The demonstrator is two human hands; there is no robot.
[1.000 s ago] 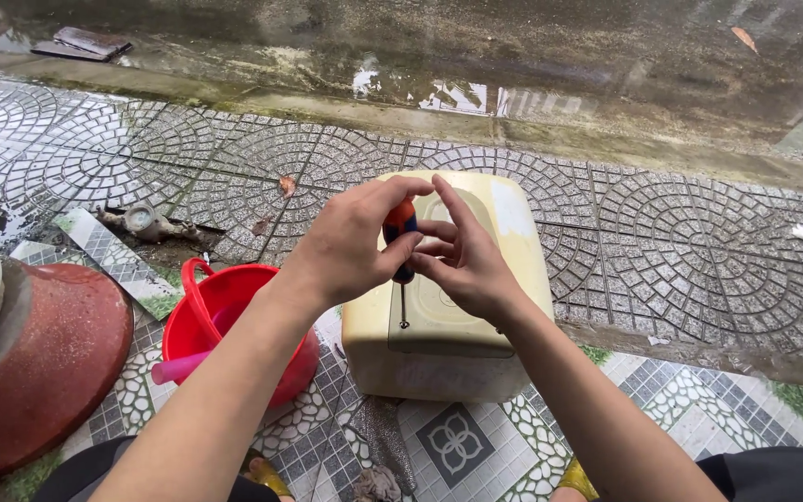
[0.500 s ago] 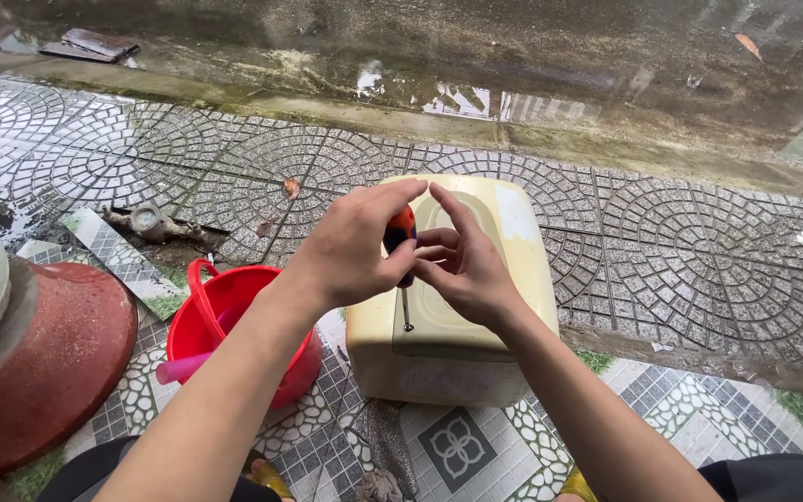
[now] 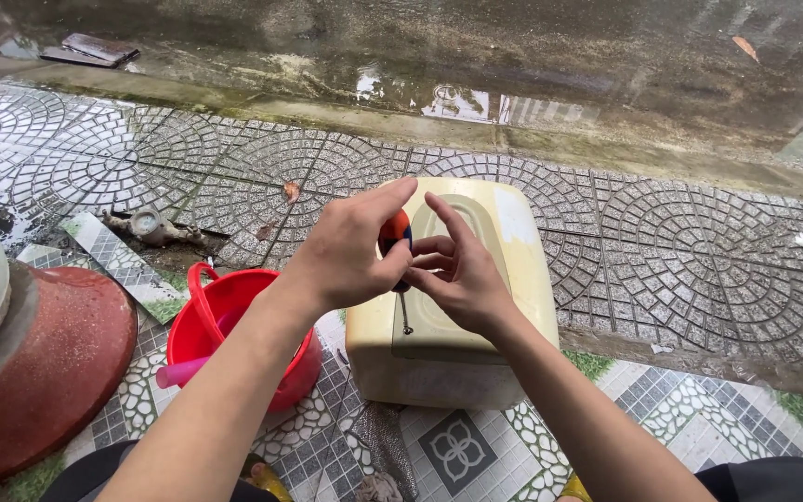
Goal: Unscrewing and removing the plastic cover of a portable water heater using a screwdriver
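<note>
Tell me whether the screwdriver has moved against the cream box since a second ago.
No. The screwdriver stands upright on the cream box, same spot.

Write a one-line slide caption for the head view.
Both hands, left hand and right hand, grip a screwdriver upright on a cream casing.

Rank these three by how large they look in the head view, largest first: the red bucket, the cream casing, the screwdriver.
1. Cream casing
2. Red bucket, partly hidden by the left arm, so less sure
3. Screwdriver, held by left hand and right hand
</note>
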